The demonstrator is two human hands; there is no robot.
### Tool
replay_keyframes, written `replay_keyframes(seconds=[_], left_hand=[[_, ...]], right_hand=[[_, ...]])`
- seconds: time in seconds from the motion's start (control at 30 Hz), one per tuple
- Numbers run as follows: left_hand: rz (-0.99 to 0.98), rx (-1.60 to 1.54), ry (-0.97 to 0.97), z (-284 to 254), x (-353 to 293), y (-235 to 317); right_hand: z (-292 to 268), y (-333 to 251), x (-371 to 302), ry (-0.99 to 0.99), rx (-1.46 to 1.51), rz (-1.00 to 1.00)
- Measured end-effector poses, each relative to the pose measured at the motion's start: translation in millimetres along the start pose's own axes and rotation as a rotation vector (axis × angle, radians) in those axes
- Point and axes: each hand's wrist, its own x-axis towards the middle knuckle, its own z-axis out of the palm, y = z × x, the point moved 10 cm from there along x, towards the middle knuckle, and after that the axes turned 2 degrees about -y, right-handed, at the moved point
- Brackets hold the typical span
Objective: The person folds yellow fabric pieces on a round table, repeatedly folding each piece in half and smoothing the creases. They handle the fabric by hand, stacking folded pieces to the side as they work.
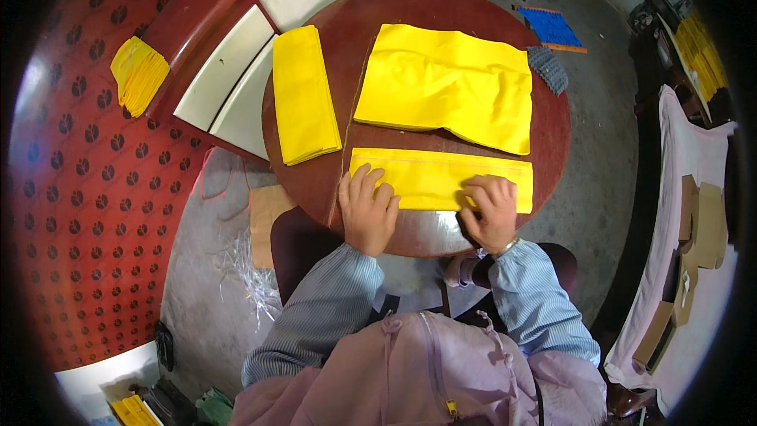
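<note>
A long folded piece of yellow fabric [430,176] lies flat along the near side of the round table, a stitched line running near its far edge. My left hand [369,209] rests on its left end, fingers bent and apart, touching the cloth. Over its right end my right hand [490,207] presses with spread fingers. Neither hand is closed around the fabric. Just beyond lies a wider stack of yellow fabric pieces [449,83], its top layer wrinkled. A narrow pile of folded yellow fabric [303,95] sits at the table's left side.
The dark red round table [544,130] has a seam on its left. A grey textured pad [548,69] sits at its right rim. To the left, a yellow bundle [140,75] rests by a red patterned surface [87,189]. Cardboard boxes [710,225] lie on pale cloth at right.
</note>
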Motion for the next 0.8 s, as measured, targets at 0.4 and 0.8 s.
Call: replay_keyframes(seconds=[0.4, 0.8], left_hand=[[0.002, -0.146, -0.120, -13.7, -12.6, -14.9], [0.001, -0.117, -0.077, -20.5, -23.3, -18.5]], right_hand=[[43.4, -32.6, 16.4, -0.251, 0.055, -0.013], [-8.0, 11.7, -27.0, -0.284, -0.028, 0.126]])
